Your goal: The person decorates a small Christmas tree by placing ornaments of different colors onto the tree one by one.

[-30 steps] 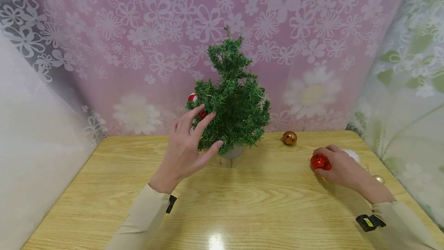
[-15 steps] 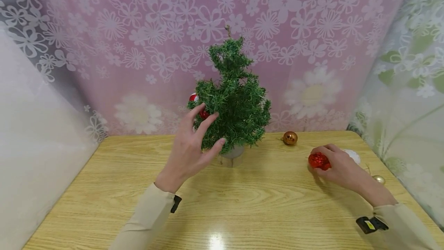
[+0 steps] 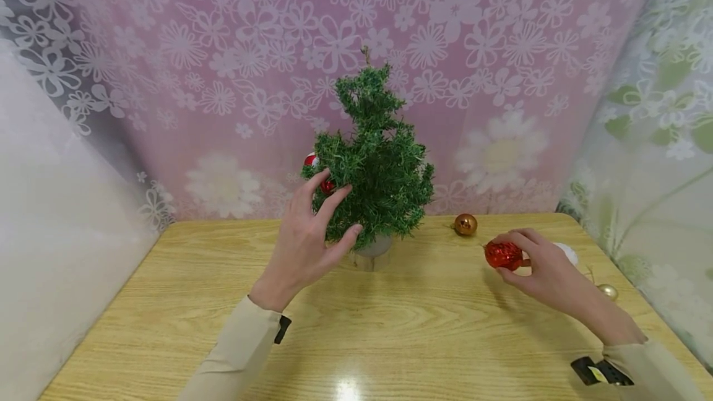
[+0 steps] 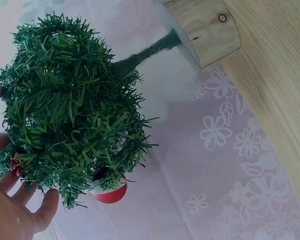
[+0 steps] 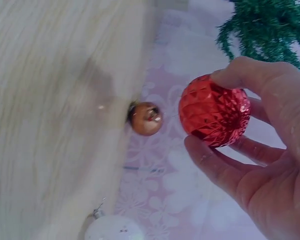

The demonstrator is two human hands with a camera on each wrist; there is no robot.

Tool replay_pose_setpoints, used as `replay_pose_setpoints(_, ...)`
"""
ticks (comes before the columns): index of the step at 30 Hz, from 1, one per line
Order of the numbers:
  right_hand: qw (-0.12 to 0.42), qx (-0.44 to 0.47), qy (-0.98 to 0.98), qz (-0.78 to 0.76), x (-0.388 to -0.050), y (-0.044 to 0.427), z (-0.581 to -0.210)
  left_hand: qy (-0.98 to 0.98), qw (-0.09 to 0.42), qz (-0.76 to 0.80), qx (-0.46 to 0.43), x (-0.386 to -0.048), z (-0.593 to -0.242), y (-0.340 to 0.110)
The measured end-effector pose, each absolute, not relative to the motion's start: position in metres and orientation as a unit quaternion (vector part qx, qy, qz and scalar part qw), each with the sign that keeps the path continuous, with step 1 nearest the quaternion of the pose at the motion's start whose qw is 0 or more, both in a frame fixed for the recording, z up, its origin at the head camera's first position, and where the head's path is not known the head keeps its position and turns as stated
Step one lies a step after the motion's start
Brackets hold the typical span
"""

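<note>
A small artificial Christmas tree (image 3: 384, 166) stands on the table in a wood-look pot (image 4: 210, 32). At its left side my left hand (image 3: 301, 240) is spread with loosely bent fingers by the branches; whether the fingertips touch them I cannot tell. Close to those fingers a small red ornament (image 3: 327, 186) shows among the needles. Behind it hangs a red-and-white ornament (image 4: 110, 192), partly covered by branches. My right hand (image 3: 548, 271) grips a shiny red faceted bauble (image 5: 210, 110) between thumb and fingers, slightly above the tabletop.
On the right of the wooden table (image 3: 390, 339) lie a copper-coloured bauble (image 3: 465, 224), a white bauble (image 3: 567, 253) partly behind my right hand, and a pale gold bauble (image 3: 608, 291). Flowered curtains (image 3: 250, 48) stand behind and at the sides.
My right hand has lifted the red bauble a little and moved it slightly left. My left hand shifted slightly right, then stayed by the tree.
</note>
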State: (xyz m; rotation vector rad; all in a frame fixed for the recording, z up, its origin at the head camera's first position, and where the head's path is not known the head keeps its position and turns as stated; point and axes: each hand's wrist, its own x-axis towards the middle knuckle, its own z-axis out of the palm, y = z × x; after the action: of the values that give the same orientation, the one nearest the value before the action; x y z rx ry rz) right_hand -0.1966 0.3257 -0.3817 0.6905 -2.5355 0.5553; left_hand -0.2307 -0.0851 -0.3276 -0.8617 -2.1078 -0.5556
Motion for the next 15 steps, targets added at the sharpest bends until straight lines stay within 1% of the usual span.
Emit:
replay_pose_setpoints(9, 0.26, 0.251, -0.895, 0.261, -0.182, 0.31, -0.362, -0.833, 0.393, -0.199, -0.334, -0.23, -0.329, -0.087)
replay_pose_setpoints(15, 0.266, 0.251, -0.877, 0.31, -0.173, 0.302, -0.353, -0.838, 0.394, -0.187, -0.329, -0.23, -0.328, -0.088)
